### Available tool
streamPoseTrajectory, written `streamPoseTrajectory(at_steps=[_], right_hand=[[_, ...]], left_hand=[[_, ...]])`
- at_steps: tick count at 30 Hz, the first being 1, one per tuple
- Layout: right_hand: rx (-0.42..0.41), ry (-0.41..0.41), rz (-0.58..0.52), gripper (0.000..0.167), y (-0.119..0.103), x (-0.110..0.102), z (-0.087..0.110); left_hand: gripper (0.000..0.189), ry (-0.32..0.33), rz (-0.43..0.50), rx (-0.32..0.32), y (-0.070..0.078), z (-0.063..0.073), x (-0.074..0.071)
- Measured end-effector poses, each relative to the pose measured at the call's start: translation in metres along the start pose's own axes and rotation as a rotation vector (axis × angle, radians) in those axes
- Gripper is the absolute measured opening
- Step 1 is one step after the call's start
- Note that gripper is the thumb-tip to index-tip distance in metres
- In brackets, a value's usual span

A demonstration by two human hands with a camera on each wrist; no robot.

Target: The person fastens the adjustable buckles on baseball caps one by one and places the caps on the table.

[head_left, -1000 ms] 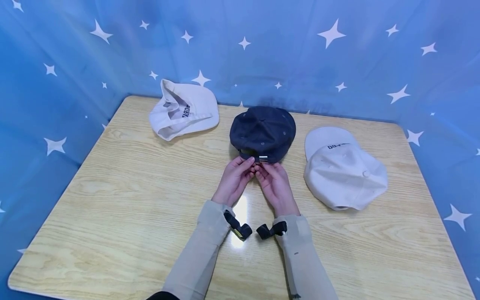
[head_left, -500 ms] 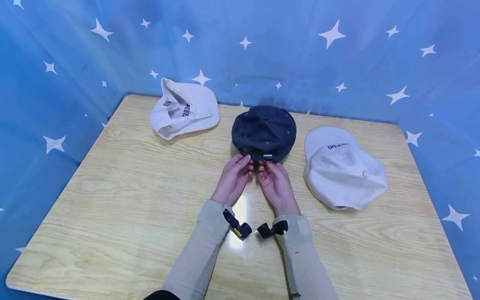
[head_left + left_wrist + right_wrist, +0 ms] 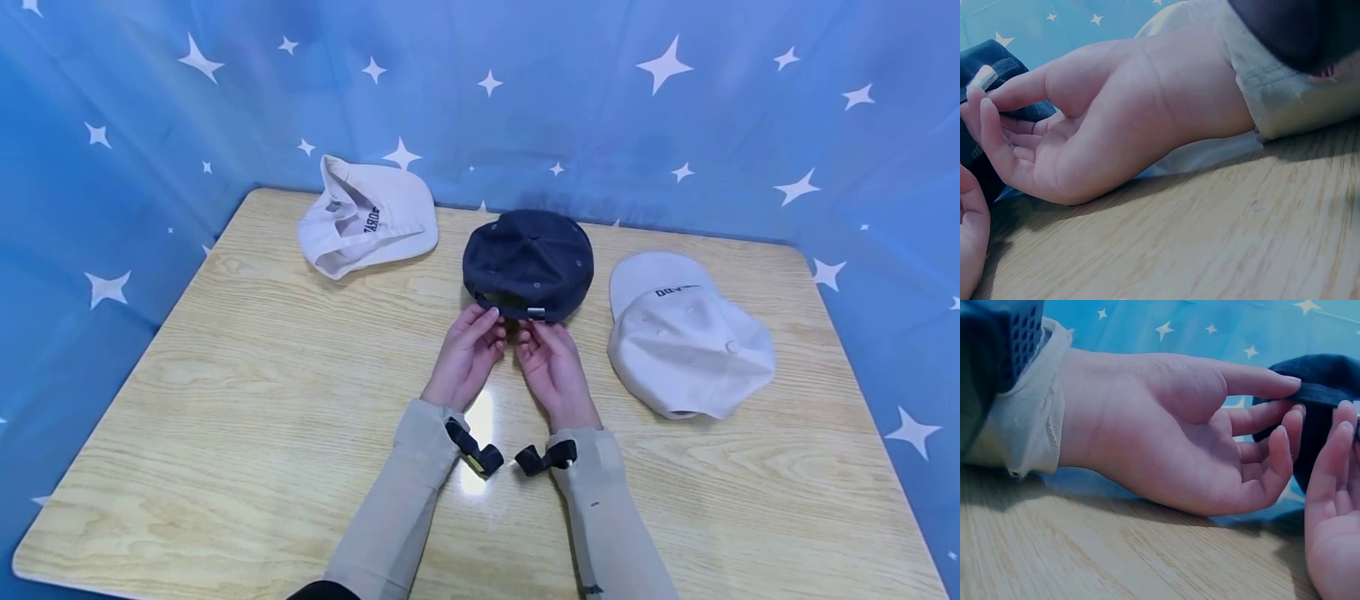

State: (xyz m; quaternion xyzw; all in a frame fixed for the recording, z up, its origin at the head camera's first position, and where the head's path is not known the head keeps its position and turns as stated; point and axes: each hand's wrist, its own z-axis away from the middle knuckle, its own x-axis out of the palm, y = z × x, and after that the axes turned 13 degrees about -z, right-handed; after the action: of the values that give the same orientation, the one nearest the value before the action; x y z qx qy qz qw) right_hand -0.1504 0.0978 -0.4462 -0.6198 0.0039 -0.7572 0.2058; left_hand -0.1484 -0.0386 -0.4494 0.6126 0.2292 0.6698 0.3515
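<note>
A navy baseball cap (image 3: pixel 528 254) sits at the back middle of the table, its rear strap facing me. My left hand (image 3: pixel 463 354) pinches the left end of the strap (image 3: pixel 513 313), thumb on top and fingers below; the right wrist view shows this left hand (image 3: pixel 1172 431) from its palm side. Close to the metal buckle (image 3: pixel 536 313), my right hand (image 3: pixel 553 375) pinches the strap's other end. In the left wrist view the right hand (image 3: pixel 1116 119) has its thumb right at the buckle (image 3: pixel 984 76). The navy cap's brim is hidden in the head view.
To the left at the back lies a white cap (image 3: pixel 405 204) with its inside showing. Another white cap (image 3: pixel 690 350) lies on the right, brim pointing away. A blue curtain with white stars (image 3: pixel 525 108) hangs behind the wooden table (image 3: pixel 262 400).
My hands have drawn slightly apart along the strap. The navy cap and its buckle have shifted a little to the right; both white caps stay put.
</note>
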Motion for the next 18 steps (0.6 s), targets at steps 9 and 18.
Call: streamPoseTrajectory(at_steps=[9, 18], right_hand=[[0.003, -0.001, -0.005, 0.021, -0.0002, 0.0001, 0.0003], [-0.006, 0.016, 0.039, 0.019, 0.0018, 0.0006, -0.0005]], left_hand=[[0.009, -0.021, -0.014, -0.02, -0.0004, -0.0002, 0.0], [0.011, -0.019, -0.069, -0.026, 0.0003, 0.0012, 0.0018]])
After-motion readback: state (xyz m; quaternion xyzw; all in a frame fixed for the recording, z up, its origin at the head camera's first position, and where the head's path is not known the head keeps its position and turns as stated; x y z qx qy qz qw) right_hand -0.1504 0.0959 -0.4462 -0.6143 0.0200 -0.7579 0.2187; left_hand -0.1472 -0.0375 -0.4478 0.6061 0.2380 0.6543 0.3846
